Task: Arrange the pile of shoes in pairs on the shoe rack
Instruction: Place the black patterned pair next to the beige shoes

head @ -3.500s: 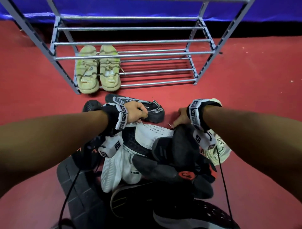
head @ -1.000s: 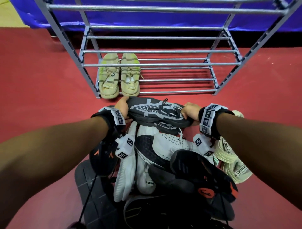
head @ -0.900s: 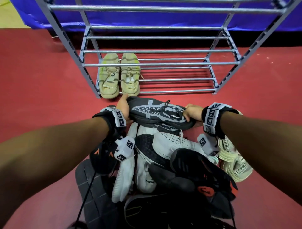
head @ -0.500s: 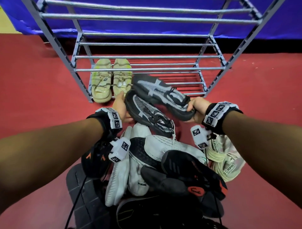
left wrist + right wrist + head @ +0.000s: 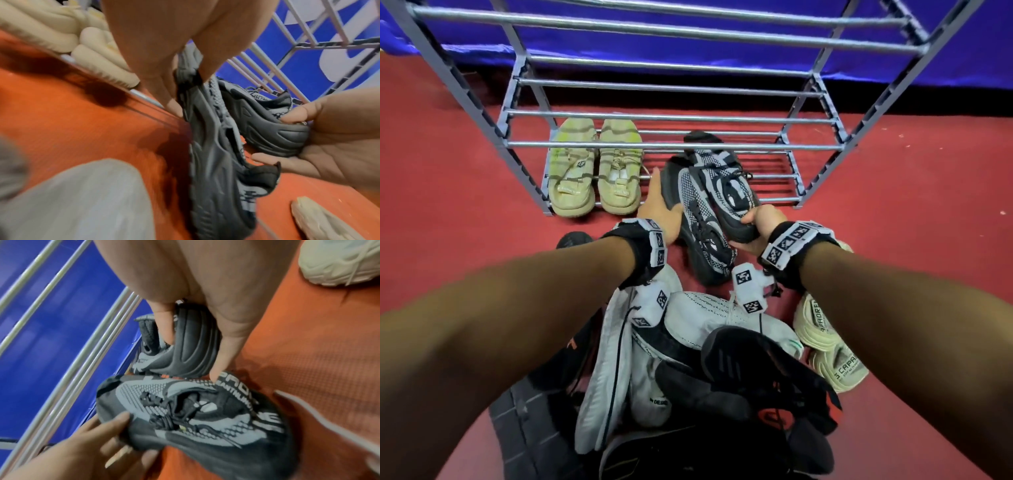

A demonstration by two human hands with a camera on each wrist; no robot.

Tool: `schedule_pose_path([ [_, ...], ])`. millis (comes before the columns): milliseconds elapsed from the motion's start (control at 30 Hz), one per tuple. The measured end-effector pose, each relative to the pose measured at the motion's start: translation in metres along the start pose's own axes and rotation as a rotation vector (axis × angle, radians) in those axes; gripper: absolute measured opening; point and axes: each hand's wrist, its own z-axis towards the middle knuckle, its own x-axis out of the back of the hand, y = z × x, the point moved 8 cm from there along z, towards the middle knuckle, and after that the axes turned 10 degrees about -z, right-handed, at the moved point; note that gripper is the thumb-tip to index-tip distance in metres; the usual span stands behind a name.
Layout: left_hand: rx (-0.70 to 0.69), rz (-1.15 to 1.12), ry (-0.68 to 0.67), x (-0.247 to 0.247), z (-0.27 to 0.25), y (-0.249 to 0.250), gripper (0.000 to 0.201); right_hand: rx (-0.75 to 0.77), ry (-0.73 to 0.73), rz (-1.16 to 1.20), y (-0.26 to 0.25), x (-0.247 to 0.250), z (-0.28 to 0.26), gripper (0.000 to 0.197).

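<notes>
Between both hands | left sneaker: fingers alongside | right sneaker: heel gripped

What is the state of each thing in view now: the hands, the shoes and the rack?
Left hand: grips one grey-black sneaker, held tilted.
Right hand: grips the heel of the second grey-black sneaker.
Beige pair: standing side by side on the bottom shelf.
Shoe rack: upright, upper shelves bare.
Pile of shoes: heaped on the red floor, unsorted.
</notes>
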Motion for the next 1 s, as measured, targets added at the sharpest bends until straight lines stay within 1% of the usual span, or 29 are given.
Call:
schedule_pose_path([
  [33,-0.004,0.008,0.045,0.002,0.006,0.006,0.081,-0.014,-0.012,0.03,0.0,-0.005,-0.012,0.038],
  [67,-0.008,0.004,0.07,0.003,0.013,0.012,0.079,-0.03,-0.005,0.05,-0.003,-0.009,-0.029,0.028],
  [133,0.018,0.04,0.041,0.0,0.021,0.017,0.073,-0.037,0.041,0.01,-0.001,-0.008,-0.031,0.006],
  [167,0.027,0.088,0.013,-0.003,0.021,0.016,0.067,-0.05,0.052,-0.01,0.003,-0.004,-0.029,0.001],
  [233,-0.007,0.163,-0.002,-0.01,0.015,0.013,0.056,-0.091,0.03,-0.087,0.017,-0.003,-0.025,0.01],
  [300,0.0,0.17,0.024,-0.013,0.007,-0.002,0.06,-0.135,-0.026,-0.15,0.033,-0.004,-0.021,0.017],
  [367,0.112,0.135,0.052,-0.009,0.003,-0.022,0.063,-0.141,-0.047,-0.187,0.04,-0.004,-0.018,0.017],
  [400,0.187,0.107,0.041,-0.007,0.002,-0.032,0.058,-0.14,-0.051,-0.197,0.041,-0.004,-0.017,0.02],
  [433,0.274,0.072,-0.022,-0.009,0.001,-0.041,0.051,-0.139,-0.049,-0.203,0.043,-0.005,-0.015,0.025],
  [500,0.432,0.029,-0.217,-0.022,-0.01,-0.053,0.043,-0.138,-0.037,-0.194,0.044,-0.007,-0.016,0.035],
  [533,0.458,0.028,-0.288,-0.026,-0.016,-0.053,0.043,-0.135,-0.038,-0.178,0.045,-0.01,-0.015,0.038],
  [600,0.419,0.033,-0.333,-0.029,-0.017,-0.054,0.047,-0.131,-0.052,-0.149,0.046,-0.019,-0.017,0.037],
  [667,0.374,0.028,-0.343,-0.033,-0.016,-0.055,0.06,-0.12,-0.07,-0.145,0.046,-0.03,-0.019,0.029],
  [767,0.323,-0.111,-0.276,-0.043,-0.02,-0.06,0.078,-0.119,-0.096,-0.137,0.046,-0.04,-0.02,0.023],
  [833,0.3,-0.17,-0.227,-0.05,-0.023,-0.061,0.099,-0.121,-0.073,-0.119,0.044,-0.036,-0.017,0.025],
  [867,0.282,-0.177,-0.222,-0.053,-0.022,-0.061,0.109,-0.126,-0.058,-0.104,0.043,-0.033,-0.016,0.027],
  [900,0.258,-0.183,-0.218,-0.054,-0.019,-0.06,0.112,-0.14,-0.06,-0.075,0.043,-0.032,-0.016,0.029],
  [933,0.232,-0.175,-0.211,-0.051,-0.018,-0.054,0.109,-0.156,-0.068,-0.034,0.043,-0.032,-0.017,0.029],
  [1000,0.175,-0.141,-0.156,-0.039,-0.012,-0.043,0.097,-0.185,-0.085,0.039,0.046,-0.036,-0.02,0.027],
])
